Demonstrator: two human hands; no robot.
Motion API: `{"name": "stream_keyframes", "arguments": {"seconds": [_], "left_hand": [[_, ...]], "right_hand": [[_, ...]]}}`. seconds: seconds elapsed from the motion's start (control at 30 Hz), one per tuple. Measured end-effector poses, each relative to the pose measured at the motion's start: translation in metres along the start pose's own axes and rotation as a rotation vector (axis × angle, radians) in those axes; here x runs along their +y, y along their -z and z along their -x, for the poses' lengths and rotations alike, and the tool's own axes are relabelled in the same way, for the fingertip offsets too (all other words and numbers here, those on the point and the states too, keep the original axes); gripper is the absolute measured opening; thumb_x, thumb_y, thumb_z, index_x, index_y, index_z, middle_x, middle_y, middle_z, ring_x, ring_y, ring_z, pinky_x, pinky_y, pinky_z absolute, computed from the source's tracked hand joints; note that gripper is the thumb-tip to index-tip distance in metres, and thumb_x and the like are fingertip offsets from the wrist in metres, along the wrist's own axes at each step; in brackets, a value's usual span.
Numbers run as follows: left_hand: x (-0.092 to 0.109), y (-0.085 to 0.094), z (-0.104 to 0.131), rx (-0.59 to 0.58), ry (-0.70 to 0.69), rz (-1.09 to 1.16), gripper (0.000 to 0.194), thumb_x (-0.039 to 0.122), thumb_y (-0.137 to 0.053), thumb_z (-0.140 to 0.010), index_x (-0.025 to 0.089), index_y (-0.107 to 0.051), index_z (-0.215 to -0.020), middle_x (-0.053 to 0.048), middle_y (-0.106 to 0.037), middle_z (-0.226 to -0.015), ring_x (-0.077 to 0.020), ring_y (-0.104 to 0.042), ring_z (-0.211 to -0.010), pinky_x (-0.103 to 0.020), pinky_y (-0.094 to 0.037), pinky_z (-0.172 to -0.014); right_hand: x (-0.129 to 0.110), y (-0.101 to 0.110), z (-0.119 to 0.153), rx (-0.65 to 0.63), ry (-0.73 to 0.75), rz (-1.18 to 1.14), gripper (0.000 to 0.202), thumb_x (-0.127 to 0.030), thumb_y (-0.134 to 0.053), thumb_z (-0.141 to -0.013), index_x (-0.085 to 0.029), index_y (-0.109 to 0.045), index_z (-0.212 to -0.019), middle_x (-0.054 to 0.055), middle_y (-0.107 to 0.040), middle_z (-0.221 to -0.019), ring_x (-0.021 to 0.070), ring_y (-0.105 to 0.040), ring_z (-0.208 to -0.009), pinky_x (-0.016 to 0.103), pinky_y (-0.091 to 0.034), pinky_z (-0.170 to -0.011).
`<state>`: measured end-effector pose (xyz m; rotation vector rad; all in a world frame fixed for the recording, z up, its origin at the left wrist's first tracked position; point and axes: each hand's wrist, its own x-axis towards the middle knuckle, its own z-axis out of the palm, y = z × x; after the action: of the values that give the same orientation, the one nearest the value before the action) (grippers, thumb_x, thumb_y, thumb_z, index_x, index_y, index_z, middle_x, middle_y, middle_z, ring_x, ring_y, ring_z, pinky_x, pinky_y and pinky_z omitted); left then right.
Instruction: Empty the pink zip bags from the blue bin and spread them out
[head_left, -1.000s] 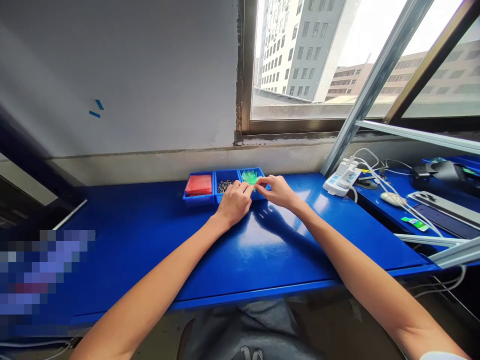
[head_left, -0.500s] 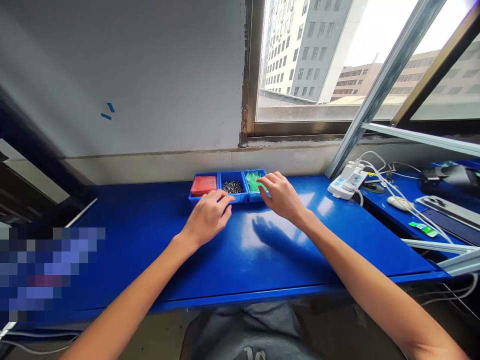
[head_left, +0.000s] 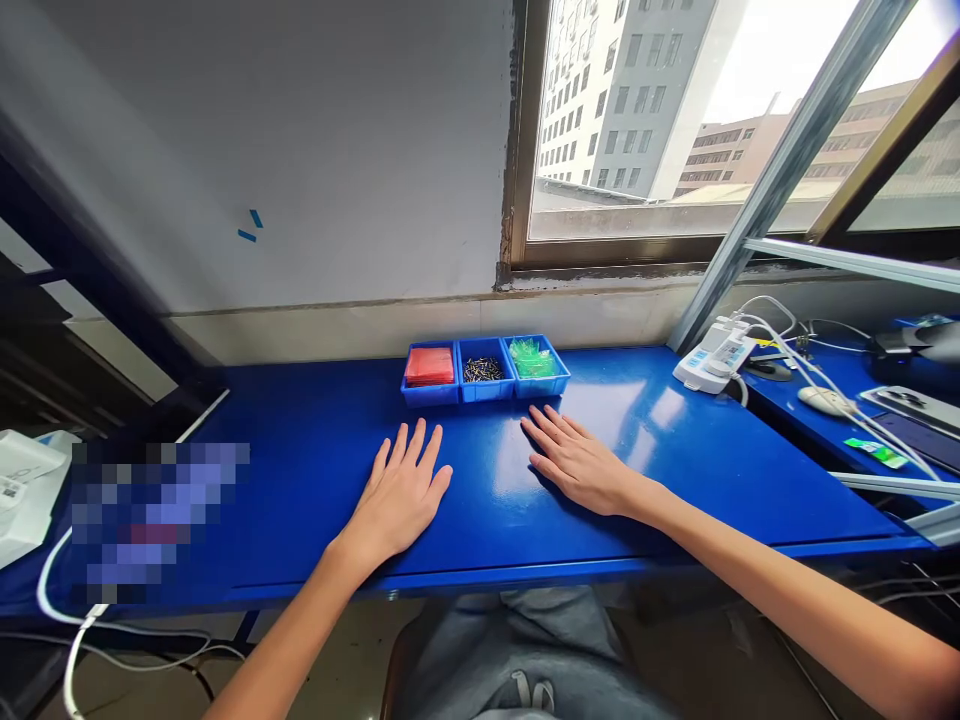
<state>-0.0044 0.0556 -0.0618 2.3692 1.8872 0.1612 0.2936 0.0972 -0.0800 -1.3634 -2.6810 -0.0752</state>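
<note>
My left hand [head_left: 403, 492] lies palm down on the blue table [head_left: 300, 440], fingers spread, holding nothing. To its right, my right hand [head_left: 574, 460] rests flat on the same surface with its fingers apart, just in front of the bins. Three joined blue bins [head_left: 487, 393] stand near the wall. The left bin contains a stack of red sheets or bags [head_left: 430, 366]. Small dark and brass-coloured pieces, perhaps screws, [head_left: 483, 370] fill the middle one. In the right bin is green, clear-looking plastic material [head_left: 532, 360].
At the right stand a white power strip [head_left: 712, 355] with cables, a metal frame [head_left: 772, 180], a white mouse [head_left: 826, 401] and a phone [head_left: 911, 408]. A white package [head_left: 30, 490] and a cable are at the far left.
Both hands have moved back from the bins, down onto the table, and their fingers have spread. All three bins now show unobstructed. The view has shifted slightly left.
</note>
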Motion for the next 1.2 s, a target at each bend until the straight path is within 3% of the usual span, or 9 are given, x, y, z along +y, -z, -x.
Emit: {"name": "stream_keyframes", "arguments": {"seconds": [0.23,0.43,0.63,0.73,0.87,0.97,1.07,1.2], "left_hand": [[0.001,-0.008,-0.001,0.045,0.002,-0.034,0.063,0.043,-0.024,-0.105,0.017,-0.022,-0.163,-0.011,-0.016,-0.168,-0.0365,-0.014,-0.156,-0.065,-0.020,-0.123],[-0.002,-0.015,-0.001,0.119,-0.031,-0.022,0.065,0.048,-0.024,-0.105,0.019,-0.025,-0.163,-0.013,-0.021,-0.167,-0.0391,-0.020,-0.155,-0.068,-0.022,-0.120],[-0.001,-0.013,-0.001,0.129,-0.017,-0.021,0.063,0.048,-0.024,-0.105,0.022,-0.026,-0.162,-0.012,-0.024,-0.167,-0.0396,-0.022,-0.154,-0.069,-0.024,-0.119],[0.002,-0.012,0.001,0.171,-0.010,-0.033,0.062,0.049,-0.027,-0.105,0.022,-0.033,-0.160,-0.013,-0.032,-0.164,-0.0392,-0.030,-0.152,-0.066,-0.028,-0.118],[0.011,-0.011,0.002,0.314,-0.004,-0.117,0.055,0.046,-0.039,-0.102,0.017,-0.057,-0.144,-0.017,-0.056,-0.148,-0.0385,-0.051,-0.138,-0.056,-0.044,-0.109],[0.010,-0.001,-0.005,0.394,-0.073,-0.185,0.039,0.038,-0.042,-0.100,0.019,-0.072,-0.119,-0.015,-0.074,-0.119,-0.0318,-0.069,-0.109,-0.041,-0.055,-0.086],[-0.006,0.021,-0.026,0.457,-0.070,-0.219,0.034,0.032,-0.041,-0.100,0.023,-0.072,-0.092,-0.008,-0.073,-0.082,-0.0247,-0.069,-0.076,-0.032,-0.048,-0.065],[-0.037,0.049,-0.075,0.729,0.131,-0.005,0.025,0.031,-0.046,-0.096,0.022,-0.068,-0.089,-0.006,-0.072,-0.085,-0.0232,-0.066,-0.077,-0.030,-0.042,-0.066]], "right_hand": [[0.002,-0.007,0.000,0.070,0.028,-0.002,0.063,-0.049,-0.023,-0.108,-0.017,-0.030,-0.161,0.015,-0.026,-0.166,0.0339,-0.021,-0.155,0.056,-0.031,-0.122],[0.001,-0.010,0.002,0.150,0.035,-0.044,0.058,-0.046,-0.030,-0.108,-0.020,-0.036,-0.159,0.015,-0.033,-0.164,0.0338,-0.025,-0.154,0.057,-0.034,-0.120],[-0.009,0.007,0.002,0.221,-0.015,-0.135,0.048,-0.040,-0.035,-0.107,-0.014,-0.053,-0.143,0.018,-0.057,-0.144,0.0322,-0.052,-0.136,0.051,-0.046,-0.109],[-0.014,0.014,-0.001,0.292,0.002,-0.141,0.035,-0.032,-0.038,-0.106,-0.014,-0.060,-0.128,0.017,-0.065,-0.124,0.0299,-0.060,-0.113,0.048,-0.052,-0.094],[-0.017,0.017,-0.005,0.323,0.106,-0.077,0.028,-0.020,-0.039,-0.103,-0.013,-0.061,-0.120,0.016,-0.065,-0.117,0.0288,-0.059,-0.104,0.047,-0.052,-0.088],[-0.016,0.016,-0.010,0.371,0.164,-0.010,0.030,-0.015,-0.040,-0.099,-0.015,-0.061,-0.120,0.018,-0.063,-0.124,0.0312,-0.056,-0.112,0.049,-0.050,-0.091],[-0.013,0.014,-0.020,0.439,0.213,0.046,0.034,-0.015,-0.045,-0.096,-0.015,-0.060,-0.126,0.022,-0.053,-0.140,0.0369,-0.046,-0.132,0.055,-0.046,-0.100],[-0.011,0.010,-0.041,0.448,0.290,-0.001,0.042,-0.016,-0.048,-0.094,-0.014,-0.056,-0.135,0.023,-0.043,-0.152,0.0392,-0.033,-0.147,0.061,-0.041,-0.110]]}}
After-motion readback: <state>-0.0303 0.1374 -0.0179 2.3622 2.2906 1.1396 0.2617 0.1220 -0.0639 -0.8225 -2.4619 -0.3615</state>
